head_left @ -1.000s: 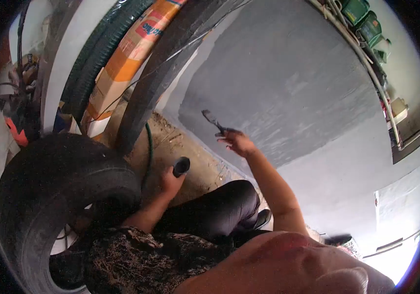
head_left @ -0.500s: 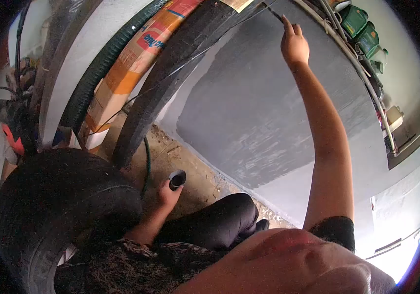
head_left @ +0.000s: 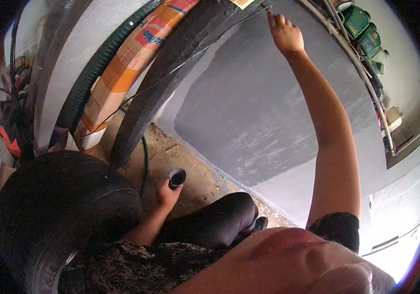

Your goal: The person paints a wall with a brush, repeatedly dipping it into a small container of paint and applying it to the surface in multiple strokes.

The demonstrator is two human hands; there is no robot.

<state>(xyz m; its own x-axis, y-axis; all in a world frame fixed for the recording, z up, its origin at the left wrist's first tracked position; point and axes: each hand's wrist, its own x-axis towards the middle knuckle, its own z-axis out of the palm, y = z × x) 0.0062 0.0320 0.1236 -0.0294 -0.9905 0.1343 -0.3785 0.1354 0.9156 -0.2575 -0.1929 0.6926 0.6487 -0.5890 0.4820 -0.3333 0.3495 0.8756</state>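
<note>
Low in front of my lap, my left hand is closed round a small grey cup, whose inside looks dark. My right arm stretches far up to the wall, and there my right hand grips a thin paintbrush. Only a bit of the brush shows past the fingers, close to the upper edge of the painted area. The wall carries dark grey paint, streaky and thinner towards its lower part, with a paler grey border around it.
A black tyre stands at my left. Behind it lean a long taped cardboard box, a dark post and a ribbed hose. Pipes and green containers line the wall's top. Debris lies on the concrete floor.
My right hand has shifted a little left along the upper wall, with its fingers curled more and less of the brush showing. My left hand and the cup stay almost still.
</note>
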